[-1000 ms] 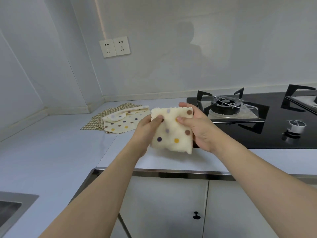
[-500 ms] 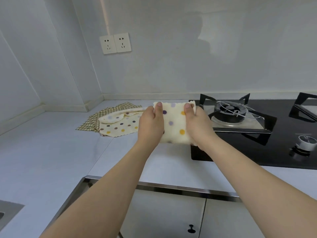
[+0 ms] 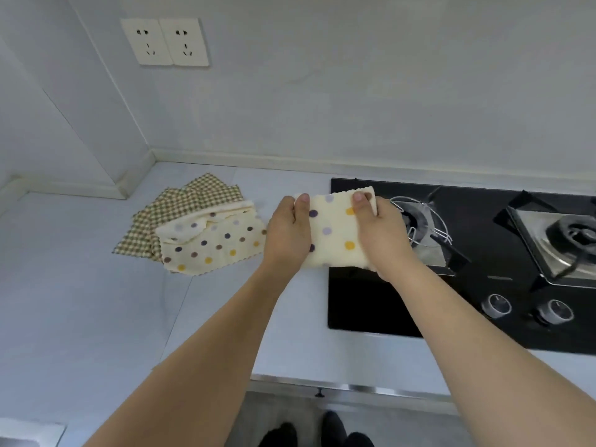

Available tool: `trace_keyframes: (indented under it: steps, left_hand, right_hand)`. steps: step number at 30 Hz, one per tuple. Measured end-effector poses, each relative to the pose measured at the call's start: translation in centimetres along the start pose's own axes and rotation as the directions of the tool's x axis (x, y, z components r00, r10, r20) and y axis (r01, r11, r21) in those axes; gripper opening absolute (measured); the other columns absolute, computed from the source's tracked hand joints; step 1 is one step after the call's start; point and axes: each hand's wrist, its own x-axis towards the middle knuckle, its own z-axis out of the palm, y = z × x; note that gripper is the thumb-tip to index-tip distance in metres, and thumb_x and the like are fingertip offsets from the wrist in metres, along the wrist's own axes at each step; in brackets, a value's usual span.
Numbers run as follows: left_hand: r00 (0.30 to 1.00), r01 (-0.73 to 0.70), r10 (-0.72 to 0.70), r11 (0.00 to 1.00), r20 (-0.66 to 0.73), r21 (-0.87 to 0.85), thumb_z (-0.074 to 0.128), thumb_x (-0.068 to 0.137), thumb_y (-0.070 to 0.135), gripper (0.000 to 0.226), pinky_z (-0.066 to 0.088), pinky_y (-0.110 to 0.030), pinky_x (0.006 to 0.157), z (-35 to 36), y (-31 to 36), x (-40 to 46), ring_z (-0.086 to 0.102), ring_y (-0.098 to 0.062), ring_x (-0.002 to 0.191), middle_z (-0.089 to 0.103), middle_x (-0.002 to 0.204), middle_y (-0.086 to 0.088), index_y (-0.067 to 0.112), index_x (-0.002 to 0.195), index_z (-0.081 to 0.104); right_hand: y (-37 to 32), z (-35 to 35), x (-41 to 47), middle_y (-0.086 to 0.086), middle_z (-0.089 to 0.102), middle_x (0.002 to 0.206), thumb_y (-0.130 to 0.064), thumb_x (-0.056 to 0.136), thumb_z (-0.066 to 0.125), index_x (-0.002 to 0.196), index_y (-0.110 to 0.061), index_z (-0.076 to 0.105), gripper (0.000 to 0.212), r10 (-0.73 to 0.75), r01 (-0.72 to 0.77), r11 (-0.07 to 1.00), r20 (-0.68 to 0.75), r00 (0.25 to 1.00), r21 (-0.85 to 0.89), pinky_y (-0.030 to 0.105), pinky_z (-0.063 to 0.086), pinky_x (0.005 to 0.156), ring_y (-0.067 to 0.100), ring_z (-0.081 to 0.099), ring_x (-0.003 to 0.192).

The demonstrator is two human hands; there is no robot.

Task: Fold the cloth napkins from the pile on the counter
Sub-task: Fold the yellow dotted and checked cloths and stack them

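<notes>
A folded cream napkin with coloured dots (image 3: 335, 233) is held between both hands above the counter, at the left edge of the stove. My left hand (image 3: 287, 233) grips its left side, thumb on top. My right hand (image 3: 382, 235) grips its right side, thumb on top near the far corner. To the left, the pile lies on the counter: a crumpled dotted cream napkin (image 3: 214, 243) on top of a green checked napkin (image 3: 183, 208).
A black glass gas stove (image 3: 364, 304) with two burners and two knobs fills the counter's right side. The white counter (image 3: 80, 301) runs left to a corner; a sink edge (image 3: 29, 433) shows bottom left. Two wall sockets (image 3: 164, 41) sit above.
Both hands have carried the folded dotted napkin forward and lower, toward the counter by the stove. The camera has tilted down and moved closer.
</notes>
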Motion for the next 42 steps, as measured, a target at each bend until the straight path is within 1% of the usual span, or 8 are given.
trace_keyframes:
  steps: [6, 9, 20, 23, 27, 31, 38, 42]
  left_hand:
    - [0.991, 0.019, -0.022, 0.999, 0.129, 0.03, 0.033, 0.103, 0.043, 0.031, 0.048, -0.02, 0.047, 3.5, 6.6, -2.0, 0.056, -0.009, 0.072, 0.061, 0.088, 0.017, 0.017, 0.099, 0.051]
    - [0.984, -0.003, -0.003, 0.999, 0.18, 0.032, 0.033, 0.103, 0.043, 0.031, 0.047, -0.019, 0.046, 6.6, 8.9, -2.3, 0.058, -0.01, 0.076, 0.062, 0.089, 0.016, 0.018, 0.101, 0.053]
    - [0.949, -0.058, 0.036, 0.996, 0.313, 0.063, 0.038, 0.102, 0.039, 0.023, 0.047, -0.019, 0.046, 26.1, 16.2, -7.0, 0.057, -0.009, 0.066, 0.063, 0.092, 0.011, 0.023, 0.111, 0.052]
    - [0.949, -0.083, 0.062, 0.995, 0.309, 0.055, 0.036, 0.103, 0.039, 0.022, 0.052, -0.024, 0.049, 31.3, 17.5, -8.8, 0.056, -0.009, 0.06, 0.063, 0.093, 0.011, 0.023, 0.108, 0.051]
    - [0.948, -0.063, 0.032, 0.994, 0.316, 0.09, 0.033, 0.104, 0.038, 0.022, 0.055, -0.029, 0.054, 36.9, 18.8, -9.2, 0.056, -0.008, 0.058, 0.061, 0.092, 0.015, 0.026, 0.116, 0.047]
    - [0.917, -0.044, 0.002, 0.994, 0.399, 0.095, 0.032, 0.104, 0.038, 0.022, 0.057, -0.038, 0.064, 43.1, 19.8, -9.2, 0.056, -0.009, 0.058, 0.061, 0.091, 0.015, 0.025, 0.112, 0.048]
    - [0.896, -0.07, 0.008, 0.99, 0.443, 0.123, 0.031, 0.103, 0.043, 0.027, 0.059, -0.044, 0.064, 55.5, 21.8, -11.7, 0.058, -0.011, 0.058, 0.061, 0.092, 0.014, 0.026, 0.115, 0.047]
    - [0.891, 0.008, -0.031, 0.999, 0.452, 0.051, 0.034, 0.104, 0.037, 0.019, 0.051, -0.03, 0.05, 62.6, 22.3, -13.0, 0.056, -0.012, 0.069, 0.06, 0.096, 0.007, 0.023, 0.112, 0.045]
  right_hand:
    - [-3.5, -6.8, -0.6, 0.003, 0.067, 0.086, -0.047, 0.097, 0.046, 0.088, -0.014, 0.064, 0.039, 0.112, -0.118, 0.992, -0.107, 0.988, -0.048, 0.034, 0.055, 0.066, 0.021, 0.066, 0.079]
    - [-3.6, -10.3, 0.2, 0.006, 0.066, 0.086, -0.048, 0.097, 0.044, 0.086, -0.012, 0.062, 0.041, 0.135, -0.141, 0.99, -0.155, 0.979, -0.026, 0.042, 0.056, 0.076, 0.025, 0.065, 0.082]
    - [0.9, -31.1, 4.4, 0.003, 0.067, 0.092, -0.058, 0.096, 0.039, 0.1, -0.017, 0.061, 0.047, 0.179, -0.188, 0.982, -0.196, 0.964, -0.028, 0.042, 0.057, 0.078, 0.021, 0.066, 0.085]
    - [2.0, -36.5, 5.7, 0.003, 0.067, 0.1, -0.063, 0.093, 0.038, 0.11, -0.017, 0.061, 0.054, 0.19, -0.202, 0.979, -0.198, 0.962, -0.04, 0.045, 0.055, 0.083, 0.022, 0.065, 0.091]
    - [3.0, -41.7, 7.6, 0.003, 0.068, 0.097, -0.056, 0.096, 0.04, 0.106, -0.017, 0.062, 0.046, 0.226, -0.237, 0.971, -0.199, 0.954, -0.036, 0.03, 0.053, 0.062, 0.018, 0.065, 0.083]
    - [4.8, -46.6, 9.2, 0.003, 0.069, 0.098, -0.06, 0.094, 0.039, 0.105, -0.022, 0.062, 0.046, 0.303, -0.301, 0.953, -0.244, 0.921, 0.047, 0.041, 0.059, 0.074, 0.021, 0.069, 0.084]
    - [8.8, -58.5, 11.0, 0.006, 0.068, 0.106, -0.048, 0.102, 0.032, 0.114, -0.019, 0.061, 0.043, 0.538, -0.469, 0.807, -0.123, 0.834, 0.358, 0.038, 0.056, 0.077, 0.026, 0.066, 0.095]
    - [11.3, -65.1, 13.1, 0.015, 0.064, 0.111, -0.023, 0.099, 0.038, 0.105, -0.013, 0.059, 0.024, 0.549, -0.502, 0.811, -0.094, 0.831, 0.3, 0.04, 0.052, 0.074, 0.03, 0.062, 0.097]
